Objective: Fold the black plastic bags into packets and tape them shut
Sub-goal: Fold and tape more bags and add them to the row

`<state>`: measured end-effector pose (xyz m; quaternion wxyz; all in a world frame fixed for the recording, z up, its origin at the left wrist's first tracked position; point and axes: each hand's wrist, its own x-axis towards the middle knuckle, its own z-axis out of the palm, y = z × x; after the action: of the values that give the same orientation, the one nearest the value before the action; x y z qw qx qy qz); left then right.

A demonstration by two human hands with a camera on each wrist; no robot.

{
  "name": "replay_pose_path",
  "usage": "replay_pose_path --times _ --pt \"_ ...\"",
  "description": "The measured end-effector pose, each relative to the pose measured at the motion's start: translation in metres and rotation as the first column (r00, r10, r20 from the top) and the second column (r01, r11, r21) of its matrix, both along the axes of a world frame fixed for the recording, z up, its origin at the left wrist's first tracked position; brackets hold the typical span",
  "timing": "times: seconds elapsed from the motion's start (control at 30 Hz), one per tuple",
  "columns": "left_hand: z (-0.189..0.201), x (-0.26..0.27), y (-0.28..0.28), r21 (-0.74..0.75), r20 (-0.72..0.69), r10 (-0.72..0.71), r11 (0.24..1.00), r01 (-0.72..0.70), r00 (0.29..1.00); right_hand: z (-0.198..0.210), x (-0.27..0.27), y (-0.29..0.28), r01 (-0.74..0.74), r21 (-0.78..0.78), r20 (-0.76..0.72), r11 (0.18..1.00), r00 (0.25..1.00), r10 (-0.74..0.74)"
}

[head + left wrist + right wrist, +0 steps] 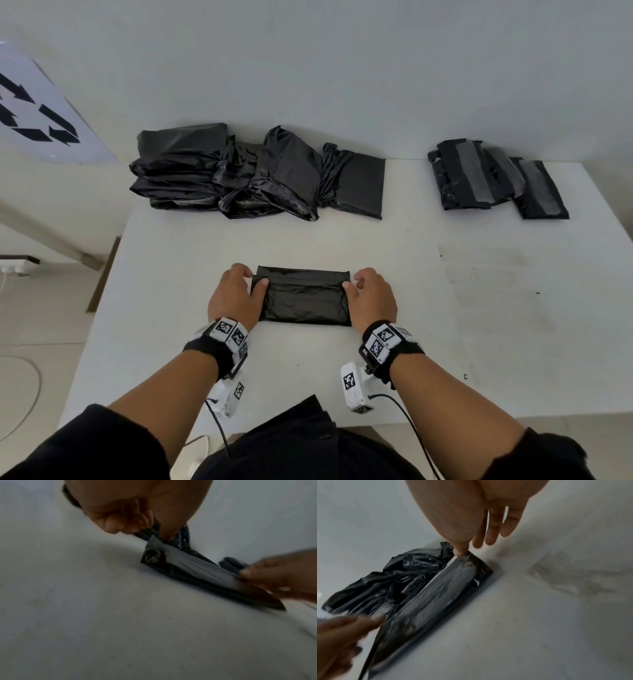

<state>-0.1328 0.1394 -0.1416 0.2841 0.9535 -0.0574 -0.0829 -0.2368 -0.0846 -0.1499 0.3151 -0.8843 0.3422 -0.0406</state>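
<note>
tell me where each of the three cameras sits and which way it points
Head: worn on the head, looking down at the white table, both forearms, left hand and right hand pinching the folded bag.
Left wrist: low, looking along the left hand toward the right.
Right wrist: low, looking along the right hand toward the left and the unfolded pile.
All three views share the folded bag.

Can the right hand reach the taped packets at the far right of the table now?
Probably not at once: the right hand is pinching the bag being folded. The table between it and the taped packets is bare, so after letting go, likely yes.
</note>
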Motion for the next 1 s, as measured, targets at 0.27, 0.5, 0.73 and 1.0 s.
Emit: replay_pose_path --times 0.27,0.5,0.73,1.0 --pt "-0.015 -0.020 -0.018 0.273 0.084 -0.695 0.705 0.654 0.714 -0.006 0.003 0.036 -0.638 -0.299 -0.119 0.709 0.763 0.636" --pt "-0.034 -0.013 0.009 0.355 -0.187 -0.648 0.656 0.666 0.738 -0.014 -0.008 0.025 -0.672 -0.108 -0.412 0.732 0.701 0.582" --pt "-0.033 -0.013 0.013 0.335 -0.184 -0.586 0.718 0.610 0.789 -0.011 -0.013 0.020 -0.610 -0.066 -0.463 0.790 0.720 0.517" --pt "-0.019 -0.018 -0.006 0.263 0.022 -0.572 0.795 0.547 0.820 -0.008 -0.033 0.008 -0.406 -0.150 -0.172 0.901 0.908 0.381"
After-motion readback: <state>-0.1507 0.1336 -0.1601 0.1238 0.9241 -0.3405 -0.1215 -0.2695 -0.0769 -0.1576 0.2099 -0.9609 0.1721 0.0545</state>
